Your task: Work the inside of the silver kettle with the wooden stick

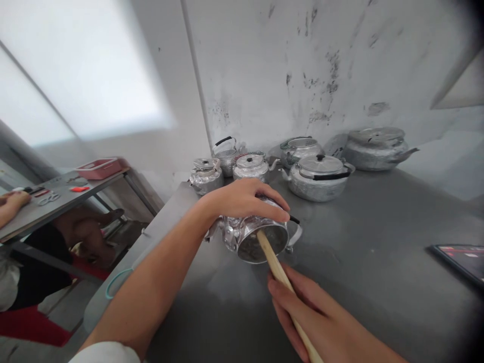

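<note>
Kettle [251,246] tipped on desk [359,242] — your left hand's [249,199] fingers clasp its upper side; your right hand's [315,312] fingers grip a wooden stick [278,269], end in its mouth.

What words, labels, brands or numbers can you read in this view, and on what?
No text is readable.
Screen at the right edge: lit and coloured; any lettering is too small and blurred to read.
Tilted kettle and wooden stick: no legible marking.
Wall: dark blotches, no readable words.
</note>
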`<action>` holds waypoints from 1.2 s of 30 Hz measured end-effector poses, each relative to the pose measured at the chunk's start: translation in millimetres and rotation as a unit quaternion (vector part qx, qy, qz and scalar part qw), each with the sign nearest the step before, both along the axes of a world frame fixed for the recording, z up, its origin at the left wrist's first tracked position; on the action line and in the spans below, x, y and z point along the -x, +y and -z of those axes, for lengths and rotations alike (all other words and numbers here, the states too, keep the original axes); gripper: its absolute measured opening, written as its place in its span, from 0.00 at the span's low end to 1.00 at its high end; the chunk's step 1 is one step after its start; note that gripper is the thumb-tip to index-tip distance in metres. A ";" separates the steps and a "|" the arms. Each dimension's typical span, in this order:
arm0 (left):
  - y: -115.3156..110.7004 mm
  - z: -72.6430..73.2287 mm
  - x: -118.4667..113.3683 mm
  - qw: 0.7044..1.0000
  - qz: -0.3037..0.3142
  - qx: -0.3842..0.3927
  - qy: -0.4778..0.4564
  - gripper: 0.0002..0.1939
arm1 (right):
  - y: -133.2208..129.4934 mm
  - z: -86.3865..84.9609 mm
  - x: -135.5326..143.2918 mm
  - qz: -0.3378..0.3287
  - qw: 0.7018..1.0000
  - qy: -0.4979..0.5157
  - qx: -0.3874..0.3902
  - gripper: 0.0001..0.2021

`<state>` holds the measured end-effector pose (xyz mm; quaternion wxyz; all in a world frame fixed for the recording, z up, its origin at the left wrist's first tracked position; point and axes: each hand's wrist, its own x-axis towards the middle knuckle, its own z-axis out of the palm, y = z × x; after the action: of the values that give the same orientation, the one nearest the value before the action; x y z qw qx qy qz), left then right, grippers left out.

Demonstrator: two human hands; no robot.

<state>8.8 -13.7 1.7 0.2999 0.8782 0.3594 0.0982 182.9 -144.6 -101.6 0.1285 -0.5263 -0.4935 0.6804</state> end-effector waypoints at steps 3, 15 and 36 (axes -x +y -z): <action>0.5 -0.3 0.0 1.000 0.004 0.006 0.001 0.20 | 1.0 0.2 0.3 -0.014 0.999 -0.038 0.020 0.19; -0.4 -1.0 0.1 1.000 0.001 0.014 0.001 0.20 | 4.4 -4.1 0.2 0.001 0.999 -0.029 0.018 0.21; -0.4 -1.5 0.1 1.000 0.003 0.015 -0.001 0.20 | 3.3 -5.1 0.9 -0.003 0.999 -0.038 0.023 0.20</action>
<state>8.7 -14.2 3.3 0.3140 0.8743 0.3584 0.0925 181.9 -141.3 -96.6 0.0948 -0.5531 -0.4838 0.6715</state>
